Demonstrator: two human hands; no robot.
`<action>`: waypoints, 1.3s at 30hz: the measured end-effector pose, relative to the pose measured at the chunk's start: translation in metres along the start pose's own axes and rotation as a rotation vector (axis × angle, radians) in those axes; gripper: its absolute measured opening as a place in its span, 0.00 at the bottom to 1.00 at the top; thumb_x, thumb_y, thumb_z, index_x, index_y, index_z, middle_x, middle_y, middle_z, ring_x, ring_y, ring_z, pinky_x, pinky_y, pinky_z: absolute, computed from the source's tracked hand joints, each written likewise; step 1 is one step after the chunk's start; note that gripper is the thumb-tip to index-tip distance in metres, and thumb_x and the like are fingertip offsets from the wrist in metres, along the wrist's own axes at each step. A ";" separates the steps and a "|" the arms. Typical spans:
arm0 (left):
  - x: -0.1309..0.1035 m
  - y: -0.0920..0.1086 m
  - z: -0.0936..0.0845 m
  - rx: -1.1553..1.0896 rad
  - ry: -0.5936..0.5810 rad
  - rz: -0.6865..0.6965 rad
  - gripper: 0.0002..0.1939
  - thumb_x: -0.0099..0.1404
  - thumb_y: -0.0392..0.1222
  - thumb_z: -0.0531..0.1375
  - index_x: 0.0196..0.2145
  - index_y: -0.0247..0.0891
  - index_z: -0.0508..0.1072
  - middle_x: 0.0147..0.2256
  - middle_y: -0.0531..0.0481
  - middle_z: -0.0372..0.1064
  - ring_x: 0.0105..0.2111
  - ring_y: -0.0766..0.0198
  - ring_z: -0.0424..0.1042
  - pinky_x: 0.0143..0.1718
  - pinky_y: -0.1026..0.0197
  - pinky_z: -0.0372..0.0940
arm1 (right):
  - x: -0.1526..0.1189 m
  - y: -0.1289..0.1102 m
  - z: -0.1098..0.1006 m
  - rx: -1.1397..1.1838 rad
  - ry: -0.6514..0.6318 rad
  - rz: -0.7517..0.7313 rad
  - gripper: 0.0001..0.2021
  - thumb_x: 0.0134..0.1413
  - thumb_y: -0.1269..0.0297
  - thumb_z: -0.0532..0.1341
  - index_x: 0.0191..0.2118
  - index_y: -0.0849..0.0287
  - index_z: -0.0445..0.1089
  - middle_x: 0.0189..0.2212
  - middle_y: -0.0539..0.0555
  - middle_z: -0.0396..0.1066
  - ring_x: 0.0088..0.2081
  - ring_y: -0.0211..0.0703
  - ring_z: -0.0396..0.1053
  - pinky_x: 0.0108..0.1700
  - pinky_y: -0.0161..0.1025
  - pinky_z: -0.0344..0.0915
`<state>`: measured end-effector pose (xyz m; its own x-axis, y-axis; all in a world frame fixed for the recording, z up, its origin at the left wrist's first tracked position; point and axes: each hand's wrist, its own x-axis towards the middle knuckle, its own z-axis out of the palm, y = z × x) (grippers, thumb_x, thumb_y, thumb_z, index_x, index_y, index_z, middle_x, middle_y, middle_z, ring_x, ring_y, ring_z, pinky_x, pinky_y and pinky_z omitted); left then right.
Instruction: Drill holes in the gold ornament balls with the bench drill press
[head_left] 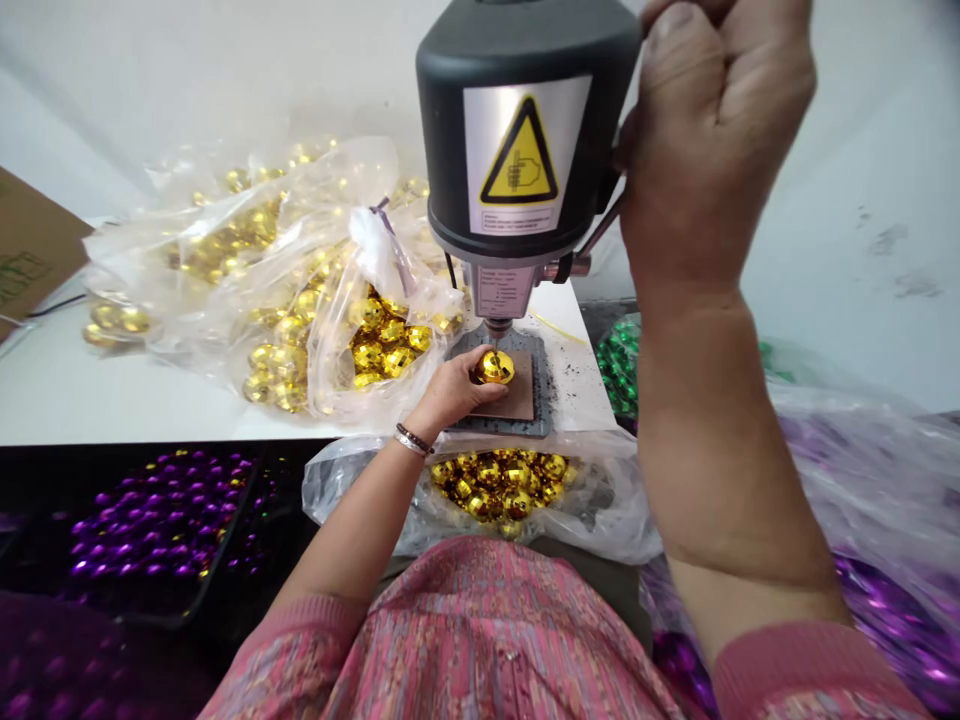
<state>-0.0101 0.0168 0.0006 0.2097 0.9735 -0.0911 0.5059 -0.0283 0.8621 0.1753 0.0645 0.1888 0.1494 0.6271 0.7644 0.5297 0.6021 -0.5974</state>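
Observation:
Between thumb and fingers, my left hand [454, 388] holds a shiny gold faceted ball [496, 368] on a brown board [517, 398]. The board rests on the grey base plate [541, 385] of a black drill press [529, 120]. Right above the ball is the press's bit [496, 340], its tip at the ball's top; whether it has entered the ball I cannot tell. Raised at the upper right, my right hand [712, 130] is closed at the end of the press's lever [600, 228], its grip mostly hidden behind the fingers.
Clear bags of gold balls [386, 345] cover the table's left side [187, 405]. An open bag of gold balls [517, 485] lies at my lap. Purple balls [161, 510] fill a dark tray lower left; green balls [621, 370] and purple bagged ones [885, 610] are at right.

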 end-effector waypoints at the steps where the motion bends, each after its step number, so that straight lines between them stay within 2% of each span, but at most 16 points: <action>1: 0.000 0.001 0.000 0.008 0.000 0.001 0.38 0.55 0.43 0.71 0.62 0.34 0.72 0.47 0.45 0.79 0.46 0.54 0.77 0.51 0.55 0.70 | -0.007 -0.004 -0.002 0.022 0.083 -0.031 0.10 0.66 0.68 0.47 0.44 0.64 0.63 0.41 0.55 0.67 0.46 0.31 0.70 0.59 0.35 0.67; 3: -0.001 0.002 -0.001 0.019 -0.005 0.013 0.36 0.55 0.42 0.71 0.61 0.34 0.73 0.48 0.45 0.79 0.46 0.53 0.77 0.50 0.55 0.70 | -0.026 -0.011 -0.007 0.052 0.187 -0.140 0.10 0.66 0.69 0.51 0.45 0.66 0.66 0.45 0.59 0.70 0.48 0.33 0.73 0.56 0.34 0.69; 4: -0.002 0.003 -0.001 0.023 -0.011 0.023 0.35 0.55 0.42 0.70 0.61 0.34 0.74 0.47 0.45 0.79 0.46 0.53 0.77 0.50 0.55 0.70 | -0.036 -0.014 -0.010 0.056 0.196 -0.186 0.11 0.66 0.68 0.52 0.47 0.67 0.67 0.47 0.58 0.71 0.47 0.33 0.74 0.53 0.34 0.70; 6: -0.002 0.004 -0.001 0.033 -0.013 0.036 0.34 0.55 0.41 0.70 0.60 0.34 0.74 0.47 0.45 0.79 0.46 0.53 0.76 0.50 0.55 0.70 | -0.056 -0.019 -0.016 0.035 0.169 -0.186 0.14 0.68 0.66 0.51 0.52 0.65 0.66 0.51 0.53 0.70 0.35 0.25 0.72 0.41 0.32 0.68; 8: -0.002 0.004 -0.001 0.040 -0.007 0.036 0.35 0.55 0.42 0.70 0.61 0.33 0.73 0.47 0.44 0.79 0.47 0.52 0.76 0.50 0.55 0.70 | -0.076 -0.020 -0.021 0.012 0.148 -0.170 0.13 0.68 0.65 0.51 0.54 0.59 0.65 0.53 0.49 0.69 0.29 0.19 0.66 0.33 0.31 0.61; 11: -0.002 0.004 -0.001 0.033 -0.004 0.024 0.36 0.55 0.43 0.70 0.61 0.33 0.73 0.46 0.44 0.80 0.46 0.52 0.76 0.51 0.54 0.70 | -0.099 -0.016 -0.024 -0.020 0.113 -0.156 0.13 0.68 0.65 0.52 0.55 0.52 0.64 0.54 0.49 0.70 0.27 0.20 0.64 0.29 0.31 0.58; 15: -0.001 0.003 -0.001 0.014 -0.001 0.023 0.36 0.54 0.43 0.71 0.60 0.34 0.74 0.47 0.45 0.79 0.46 0.52 0.77 0.52 0.54 0.69 | -0.117 -0.007 -0.021 -0.053 0.104 -0.115 0.13 0.68 0.62 0.54 0.56 0.46 0.64 0.46 0.47 0.70 0.27 0.23 0.65 0.31 0.31 0.63; 22: -0.002 -0.001 0.000 0.004 0.010 0.058 0.33 0.54 0.43 0.71 0.58 0.36 0.75 0.47 0.46 0.79 0.46 0.51 0.76 0.52 0.54 0.69 | -0.123 -0.006 -0.016 -0.066 0.146 -0.090 0.10 0.66 0.58 0.58 0.51 0.49 0.66 0.40 0.47 0.74 0.25 0.26 0.64 0.29 0.31 0.63; 26: -0.003 -0.002 -0.001 -0.009 -0.008 0.082 0.28 0.56 0.45 0.70 0.54 0.38 0.76 0.44 0.48 0.79 0.44 0.53 0.76 0.48 0.56 0.69 | -0.128 -0.003 -0.013 -0.059 0.175 -0.102 0.09 0.66 0.60 0.57 0.50 0.49 0.67 0.34 0.46 0.71 0.24 0.27 0.62 0.27 0.32 0.60; 30: -0.003 -0.003 -0.001 -0.002 -0.008 0.087 0.28 0.55 0.46 0.70 0.54 0.39 0.76 0.43 0.50 0.79 0.43 0.55 0.76 0.48 0.58 0.69 | -0.135 0.006 -0.009 -0.054 0.225 -0.146 0.10 0.65 0.61 0.57 0.50 0.49 0.68 0.30 0.46 0.69 0.24 0.29 0.61 0.28 0.33 0.60; 35: -0.004 -0.002 -0.001 0.024 0.011 0.054 0.31 0.54 0.45 0.71 0.56 0.37 0.76 0.44 0.49 0.79 0.43 0.55 0.76 0.48 0.58 0.69 | -0.140 0.014 -0.003 -0.042 0.306 -0.129 0.10 0.64 0.60 0.59 0.49 0.53 0.70 0.28 0.47 0.67 0.25 0.31 0.63 0.32 0.35 0.65; 39: -0.005 -0.003 -0.001 -0.006 0.017 0.060 0.30 0.54 0.44 0.71 0.55 0.39 0.76 0.42 0.50 0.79 0.42 0.55 0.76 0.47 0.58 0.69 | -0.150 0.025 0.003 -0.038 0.348 -0.136 0.09 0.64 0.61 0.58 0.47 0.54 0.70 0.29 0.47 0.68 0.26 0.30 0.66 0.33 0.34 0.66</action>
<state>-0.0131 0.0125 -0.0007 0.2251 0.9738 -0.0311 0.4881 -0.0851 0.8686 0.1635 -0.0128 0.0588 0.3465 0.3333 0.8768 0.5939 0.6456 -0.4801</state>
